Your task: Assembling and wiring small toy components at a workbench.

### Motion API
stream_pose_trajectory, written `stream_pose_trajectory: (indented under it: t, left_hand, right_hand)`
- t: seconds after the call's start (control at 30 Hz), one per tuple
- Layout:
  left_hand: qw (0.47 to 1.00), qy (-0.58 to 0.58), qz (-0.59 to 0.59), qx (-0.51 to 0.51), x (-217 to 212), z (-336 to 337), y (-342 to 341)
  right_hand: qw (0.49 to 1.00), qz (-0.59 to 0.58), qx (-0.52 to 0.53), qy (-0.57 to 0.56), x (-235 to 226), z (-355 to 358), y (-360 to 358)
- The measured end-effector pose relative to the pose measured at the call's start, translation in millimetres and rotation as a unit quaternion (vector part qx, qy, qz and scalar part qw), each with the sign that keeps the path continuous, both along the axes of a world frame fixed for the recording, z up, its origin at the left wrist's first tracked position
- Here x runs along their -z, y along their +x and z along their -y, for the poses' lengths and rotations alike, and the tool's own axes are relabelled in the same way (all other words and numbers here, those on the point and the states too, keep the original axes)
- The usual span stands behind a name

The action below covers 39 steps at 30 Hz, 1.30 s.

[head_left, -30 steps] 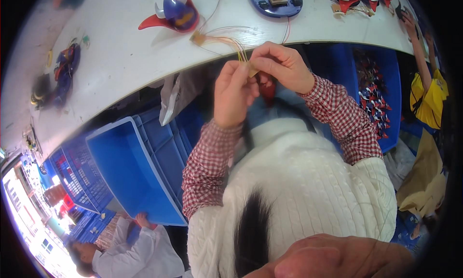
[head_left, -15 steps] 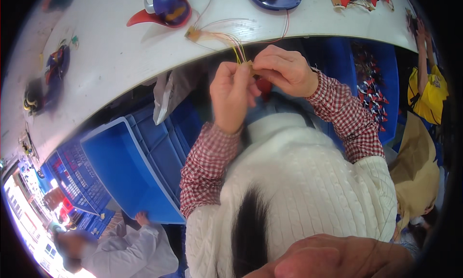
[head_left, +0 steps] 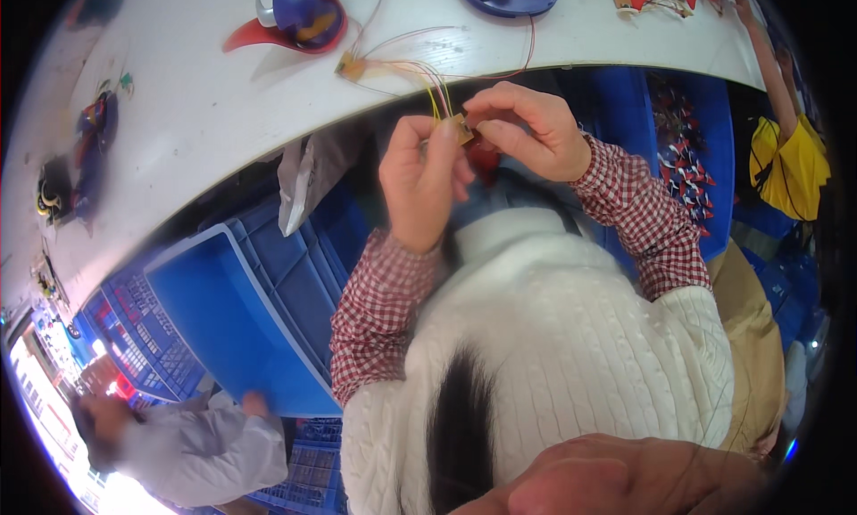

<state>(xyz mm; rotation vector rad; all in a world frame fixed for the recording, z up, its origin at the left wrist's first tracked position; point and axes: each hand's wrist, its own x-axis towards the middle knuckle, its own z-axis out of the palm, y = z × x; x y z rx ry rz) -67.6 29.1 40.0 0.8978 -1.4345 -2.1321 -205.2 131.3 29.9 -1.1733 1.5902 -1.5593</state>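
Circuit board (head_left: 461,128), small and brown, sits pinched between both hands just below the white counter (head_left: 178,131) edge; left hand (head_left: 424,180) has its fingers clamped on the board's left side; right hand (head_left: 527,131) grips its right side, fingers closed; thin coloured wires (head_left: 420,73) run from it up onto the counter; blue bins (head_left: 241,319) stand below left.

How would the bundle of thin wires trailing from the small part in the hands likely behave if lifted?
The thin wires curve loosely across the white table, so probably floppy and light. They would likely drag the small tan piece at their far end.
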Motion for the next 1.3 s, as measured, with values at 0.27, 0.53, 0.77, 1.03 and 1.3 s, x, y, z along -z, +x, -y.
stream_pose_trajectory:
  t: [0.27,0.53,0.77,1.03,1.3]
  left_hand:
    - [0.999,0.030,0.013,0.018,1,0,1]
    - [0.999,0.026,0.015,0.017,7,-2,1]
    - [0.999,0.027,0.016,0.030,11,-2,1]
    - [0.995,0.080,0.000,0.066,12,7,13]
    - [0.975,0.179,-0.124,0.047,10,-6,21]
  right_hand:
    - [0.981,-0.189,-0.036,-0.034,-8,11,-6]
    - [0.978,-0.207,-0.014,-0.036,-4,12,0]
    - [0.982,-0.187,0.003,-0.013,-1,13,4]
    - [0.965,-0.254,0.045,0.046,-8,13,0]
    - [0.962,-0.253,0.057,0.081,-24,-12,26]
